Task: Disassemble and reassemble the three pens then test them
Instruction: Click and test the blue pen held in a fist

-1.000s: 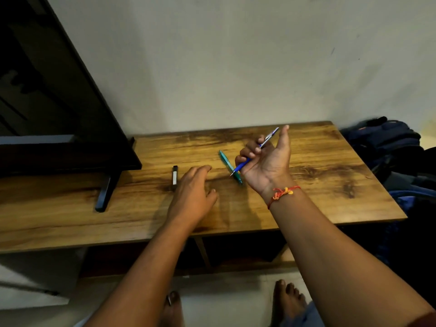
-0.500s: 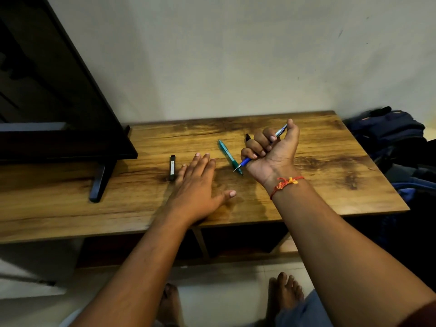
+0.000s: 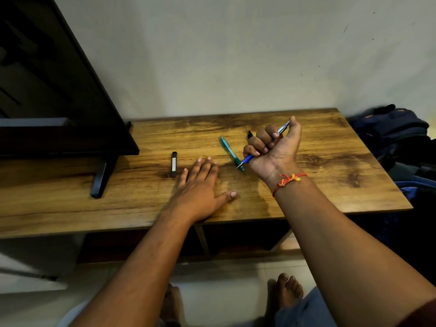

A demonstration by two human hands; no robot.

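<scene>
My right hand [image 3: 274,147] grips a blue pen [image 3: 248,158] in a fist, palm up, with the tip pointing down-left just above the wooden table [image 3: 330,175]. A teal pen [image 3: 228,149] lies on the table just left of that fist. A black pen [image 3: 249,134] shows only its end behind my right fingers. My left hand [image 3: 200,187] lies flat on the table with straight fingers, holding nothing.
A small black stick-shaped object [image 3: 174,164] lies left of my left hand. A dark TV screen [image 3: 59,102] on a black foot [image 3: 101,178] fills the left. Dark bags [image 3: 396,138] sit beyond the table's right edge. My bare feet show below.
My right fingers have curled tighter round the blue pen. My left hand has spread flat on the table. The black pen's end has come into view behind my fist.
</scene>
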